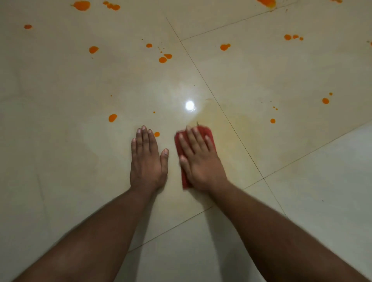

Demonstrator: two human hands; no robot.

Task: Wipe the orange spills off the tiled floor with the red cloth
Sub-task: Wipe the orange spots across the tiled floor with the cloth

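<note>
My right hand [199,159] lies flat, fingers straight, pressing the folded red cloth [207,132] onto the cream tiled floor [80,161]. My left hand [148,159] rests flat on the floor just left of it, fingers straight. A small orange drop [156,134] sits by my left fingertips. Another orange spot [112,117] lies farther left. A faint yellowish smear [227,128] spreads on the tile right of the cloth. Several orange spills dot the floor ahead, among them a pair of blobs [165,58].
More orange spots lie at the right [325,100], at the far left [81,5] and at the top right [266,2]. Dark grout lines [221,108] cross the tiles. A lamp's glare [189,105] shines ahead of my hands.
</note>
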